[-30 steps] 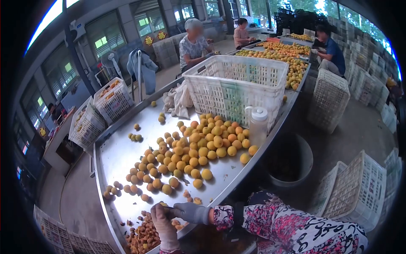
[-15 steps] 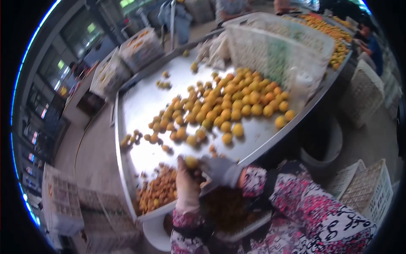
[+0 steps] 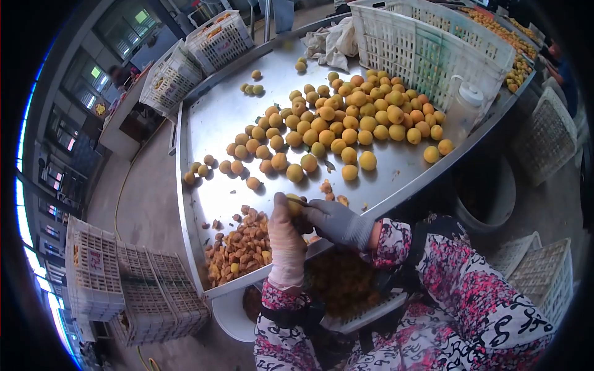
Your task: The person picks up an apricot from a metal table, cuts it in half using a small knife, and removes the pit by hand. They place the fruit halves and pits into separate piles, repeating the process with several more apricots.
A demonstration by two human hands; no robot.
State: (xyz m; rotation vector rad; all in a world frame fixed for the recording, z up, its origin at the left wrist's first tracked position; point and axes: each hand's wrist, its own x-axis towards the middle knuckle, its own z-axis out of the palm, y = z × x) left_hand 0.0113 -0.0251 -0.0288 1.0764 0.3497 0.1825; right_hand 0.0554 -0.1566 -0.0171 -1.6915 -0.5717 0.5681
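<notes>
A yellow-green apricot [image 3: 295,204] is held between my two hands at the front edge of the metal table [image 3: 213,133]. My left hand [image 3: 284,232], in a pale covering, wraps round it with the thumb up along its side. My right hand [image 3: 337,221], in a grey glove, has its fingers closed against the fruit from the right; its fingertips are partly hidden. Just left of my hands lies a heap of brown apricot pits [image 3: 238,247]. Beyond my hands, many whole apricots [image 3: 328,123] are spread over the table.
A white crate [image 3: 427,55] and a lidded plastic jug [image 3: 464,108] stand at the table's far right, near a crumpled cloth [image 3: 334,44]. Below the front edge are a crate of dark matter [image 3: 346,281] and a white bucket [image 3: 232,315]. Stacked crates [image 3: 93,266] stand at left.
The view has shifted, so the table appears higher and farther right, and sharper. Both hands remain together on the apricot at the table edge.
</notes>
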